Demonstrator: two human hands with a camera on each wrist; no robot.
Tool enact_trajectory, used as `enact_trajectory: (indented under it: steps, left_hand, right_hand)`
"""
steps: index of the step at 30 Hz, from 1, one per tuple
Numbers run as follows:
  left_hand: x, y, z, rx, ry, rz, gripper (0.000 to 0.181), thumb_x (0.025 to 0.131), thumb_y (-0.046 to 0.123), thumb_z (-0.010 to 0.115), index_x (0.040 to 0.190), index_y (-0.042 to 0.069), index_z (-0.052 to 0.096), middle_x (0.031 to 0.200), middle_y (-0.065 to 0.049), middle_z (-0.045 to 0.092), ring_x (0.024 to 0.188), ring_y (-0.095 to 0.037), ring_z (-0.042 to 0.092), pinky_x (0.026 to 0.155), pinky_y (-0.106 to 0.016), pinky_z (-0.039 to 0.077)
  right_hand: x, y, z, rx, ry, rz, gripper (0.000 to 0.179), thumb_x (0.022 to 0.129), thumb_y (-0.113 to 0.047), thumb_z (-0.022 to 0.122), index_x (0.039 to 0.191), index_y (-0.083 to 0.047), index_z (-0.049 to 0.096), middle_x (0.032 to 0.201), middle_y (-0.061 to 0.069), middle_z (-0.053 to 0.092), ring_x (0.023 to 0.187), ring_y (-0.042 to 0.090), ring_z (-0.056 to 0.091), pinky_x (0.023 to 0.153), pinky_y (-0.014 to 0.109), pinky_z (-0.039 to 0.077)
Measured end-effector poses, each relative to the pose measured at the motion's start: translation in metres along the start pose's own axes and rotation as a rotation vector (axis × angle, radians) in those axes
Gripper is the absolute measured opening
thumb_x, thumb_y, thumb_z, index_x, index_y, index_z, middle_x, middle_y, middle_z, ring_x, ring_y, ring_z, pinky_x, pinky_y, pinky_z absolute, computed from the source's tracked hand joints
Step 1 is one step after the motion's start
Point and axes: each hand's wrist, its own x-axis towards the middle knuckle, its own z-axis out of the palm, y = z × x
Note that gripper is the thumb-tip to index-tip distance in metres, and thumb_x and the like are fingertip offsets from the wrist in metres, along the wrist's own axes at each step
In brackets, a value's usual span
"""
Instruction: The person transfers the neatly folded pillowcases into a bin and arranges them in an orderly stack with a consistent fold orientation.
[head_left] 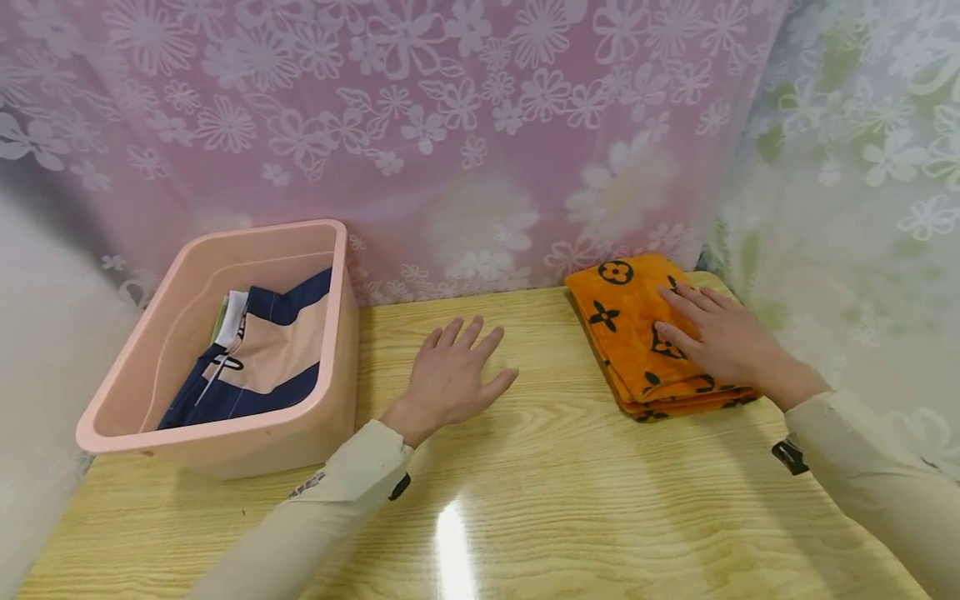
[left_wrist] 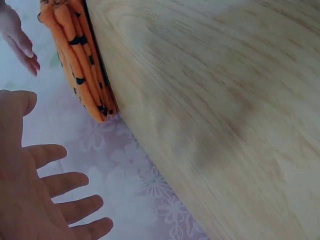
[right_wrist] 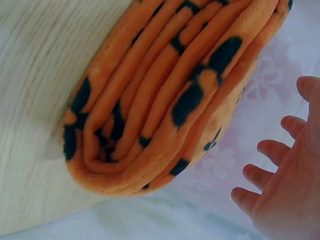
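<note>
A folded orange towel [head_left: 626,333] with black flower shapes lies on the right of the wooden table. Its stacked layers [right_wrist: 150,105] show in the right wrist view. Over the towel is my right hand [head_left: 720,337], fingers extended; the right wrist view shows a gap between the fingers and the cloth. Above the middle of the table, my left hand [head_left: 453,375] has its fingers spread and holds nothing. To its left stands a pink plastic tub [head_left: 341,333] with folded navy and peach cloth [head_left: 277,342] inside.
The wood-grain table [head_left: 540,500] reflects a bright light near its front. A pink floral curtain [head_left: 465,150] hangs along the back edge, and a pale green and white floral one [head_left: 862,208] on the right. White and green pieces sit behind the navy cloth in the tub.
</note>
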Motion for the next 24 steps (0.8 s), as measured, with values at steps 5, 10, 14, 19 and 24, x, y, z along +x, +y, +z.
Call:
enact_trajectory:
  steps: [5, 10, 14, 19, 24]
  left_hand:
    - [0.006, 0.006, 0.001, -0.17, -0.044, -0.038, 0.066, 0.095, 0.063, 0.033, 0.148, 0.025, 0.038, 0.15, -0.007, 0.035, 0.133, -0.031, 0.036, 0.101, -0.052, 0.035]
    - [0.012, 0.008, 0.006, -0.331, -0.101, -0.084, 0.067, 0.095, 0.064, 0.031, 0.149, 0.024, 0.035, 0.149, -0.007, 0.036, 0.133, -0.031, 0.037, 0.1, -0.05, 0.037]
    - [0.014, 0.008, 0.009, -0.393, -0.122, -0.112, 0.067, 0.095, 0.064, 0.03, 0.149, 0.024, 0.034, 0.149, -0.006, 0.037, 0.133, -0.032, 0.036, 0.101, -0.051, 0.036]
    - [0.012, 0.005, 0.011, -0.326, -0.11, -0.093, 0.065, 0.096, 0.062, 0.032, 0.149, 0.024, 0.035, 0.15, -0.008, 0.035, 0.132, -0.033, 0.037, 0.101, -0.053, 0.035]
    - [0.009, 0.003, 0.011, -0.178, -0.1, -0.053, 0.064, 0.096, 0.062, 0.031, 0.149, 0.027, 0.033, 0.151, -0.007, 0.033, 0.135, -0.031, 0.032, 0.104, -0.053, 0.03]
  right_hand:
    - [-0.001, 0.019, -0.001, 0.173, -0.024, 0.073, 0.068, 0.102, -0.046, 0.037, 0.154, -0.01, 0.011, 0.154, 0.026, 0.01, 0.137, 0.051, 0.005, 0.105, 0.066, 0.007]
    - [0.0, 0.035, 0.001, 0.264, 0.006, 0.062, 0.066, 0.103, -0.04, 0.037, 0.153, -0.004, 0.012, 0.152, 0.029, 0.015, 0.135, 0.052, 0.013, 0.102, 0.067, 0.015]
    - [0.001, 0.042, 0.001, 0.312, -0.005, 0.07, 0.065, 0.104, -0.037, 0.037, 0.153, -0.003, 0.01, 0.152, 0.03, 0.014, 0.134, 0.053, 0.015, 0.101, 0.068, 0.016]
    - [0.001, 0.051, 0.002, 0.393, -0.057, 0.11, 0.066, 0.105, -0.039, 0.031, 0.153, -0.005, 0.001, 0.152, 0.032, 0.004, 0.133, 0.057, 0.008, 0.099, 0.071, 0.013]
    - [0.004, 0.063, 0.009, 0.436, -0.108, 0.149, 0.07, 0.104, -0.042, 0.028, 0.152, -0.003, -0.005, 0.151, 0.035, -0.002, 0.132, 0.058, 0.003, 0.097, 0.073, 0.011]
